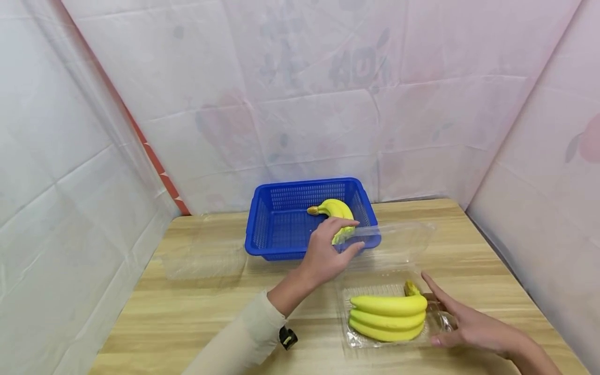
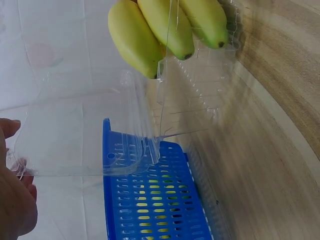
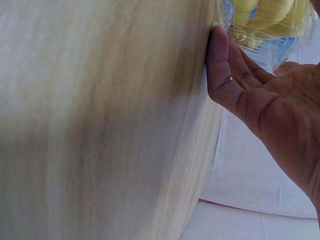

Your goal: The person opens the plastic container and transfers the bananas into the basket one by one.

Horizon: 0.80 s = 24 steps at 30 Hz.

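A clear plastic clamshell box (image 1: 344, 312) lies with its lid (image 1: 398, 245) raised toward the back. In its base lies a bunch of yellow bananas (image 1: 389, 315), tips to the left and stem at the back right. My left hand (image 1: 328, 250) reaches over and grips the left edge of the lid between thumb and fingers; the left wrist view shows the see-through lid (image 2: 85, 130) spread out from that hand. On the box's right side rests my right hand (image 1: 473, 323), thumb at the front and index finger extended along the back corner. Its fingertips touch the box wall in the right wrist view.
Behind the box stands a blue plastic basket (image 1: 262, 252), holding another bunch of bananas (image 1: 337, 208). A second clear plastic container (image 1: 203, 263) sits at the left of the wooden table (image 1: 187, 317). Pale printed sheets (image 1: 304, 104) hang around the back and sides.
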Tool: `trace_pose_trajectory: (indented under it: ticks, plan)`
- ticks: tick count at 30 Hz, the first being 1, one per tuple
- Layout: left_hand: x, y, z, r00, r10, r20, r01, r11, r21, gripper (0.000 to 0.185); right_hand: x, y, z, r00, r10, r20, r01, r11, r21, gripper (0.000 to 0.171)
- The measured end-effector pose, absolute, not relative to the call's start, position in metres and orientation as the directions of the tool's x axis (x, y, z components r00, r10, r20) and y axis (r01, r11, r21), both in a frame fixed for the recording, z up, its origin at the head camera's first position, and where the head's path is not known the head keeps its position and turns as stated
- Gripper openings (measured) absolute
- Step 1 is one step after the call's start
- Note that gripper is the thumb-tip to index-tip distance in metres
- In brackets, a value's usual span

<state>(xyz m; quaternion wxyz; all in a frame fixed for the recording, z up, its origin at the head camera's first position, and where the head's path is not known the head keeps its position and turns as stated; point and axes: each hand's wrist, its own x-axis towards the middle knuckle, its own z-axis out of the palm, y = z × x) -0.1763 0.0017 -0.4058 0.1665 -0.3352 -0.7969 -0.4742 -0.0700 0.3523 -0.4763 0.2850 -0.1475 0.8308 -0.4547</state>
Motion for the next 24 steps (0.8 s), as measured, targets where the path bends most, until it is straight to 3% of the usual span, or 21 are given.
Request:
trace_pose_trajectory:
  ticks: [3,5,7,10,13,15,18,21,24]
  plan:
    - [-0.173,0.000,-0.406,-0.727,0.344,0.594,0.686,0.355,0.635,0.042,-0.070,0.352,-0.477,-0.790,-0.504,-0.349,0.018,0.550,-0.835,0.119]
    - [-0.170,-0.001,-0.406,-0.697,0.328,0.638,0.716,0.374,0.589,0.044,-0.070,0.352,-0.477,-0.791,-0.501,-0.352,0.021,0.552,-0.833,0.119]
    - [-0.166,-0.001,-0.406,-0.623,0.322,0.713,0.774,0.383,0.503,0.043,-0.070,0.352,-0.478,-0.791,-0.498,-0.355,0.030,0.548,-0.836,0.119]
    - [-0.158,0.001,-0.407,-0.447,0.347,0.824,0.871,0.376,0.314,0.039,-0.070,0.351,-0.479,-0.792,-0.496,-0.357,0.040,0.541,-0.840,0.121]
    - [-0.146,0.007,-0.412,-0.337,0.455,0.825,0.920,0.346,0.185,0.030,-0.069,0.351,-0.478,-0.792,-0.496,-0.356,0.036,0.545,-0.838,0.121]
    - [-0.137,0.012,-0.417,-0.357,0.570,0.740,0.923,0.339,0.183,0.026,-0.069,0.351,-0.477,-0.793,-0.497,-0.353,0.030,0.546,-0.837,0.120]
    - [-0.127,0.020,-0.430,-0.465,0.720,0.516,0.885,0.403,0.236,0.034,-0.069,0.352,-0.476,-0.795,-0.497,-0.349,0.028,0.545,-0.838,0.119]
    - [-0.123,0.027,-0.444,-0.563,0.770,0.300,0.825,0.499,0.266,0.047,-0.069,0.353,-0.476,-0.792,-0.497,-0.354,0.043,0.533,-0.845,0.118]
    - [-0.123,0.033,-0.456,-0.618,0.764,0.182,0.778,0.563,0.280,0.058,-0.068,0.353,-0.477,-0.787,-0.499,-0.362,0.059,0.524,-0.850,0.118]
